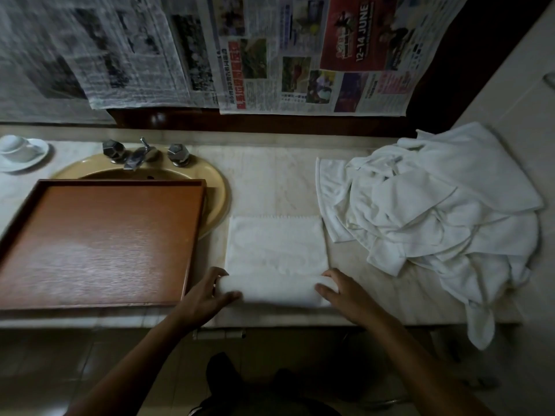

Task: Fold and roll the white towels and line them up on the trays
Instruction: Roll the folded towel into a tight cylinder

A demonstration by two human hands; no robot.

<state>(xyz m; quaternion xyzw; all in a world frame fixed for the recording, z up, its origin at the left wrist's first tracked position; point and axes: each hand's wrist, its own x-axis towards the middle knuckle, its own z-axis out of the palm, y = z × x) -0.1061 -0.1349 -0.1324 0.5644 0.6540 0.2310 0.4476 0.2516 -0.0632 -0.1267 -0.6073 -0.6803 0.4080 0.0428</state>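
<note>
Nearest, a half-rolled white towel (274,288) is gripped near the counter's (270,187) front edge, its long axis left to right: left hand (207,295) curled round one end, right hand (342,292) round the other. Its flat remainder is spread beyond the fingers (325,288). Farther left a wooden tray (99,235) is set; farther right, unfolded towels (435,211) are heaped.

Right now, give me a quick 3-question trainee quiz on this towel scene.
1. True or false: the tray sits partly over the sink.
2. The loose towel pile lies: A in the sink; B on the tray; C on the counter, right of the half-rolled towel.
3. Which grips the half-rolled towel: left hand, right hand, or both?
Key: 1 true; 2 C; 3 both.
</note>
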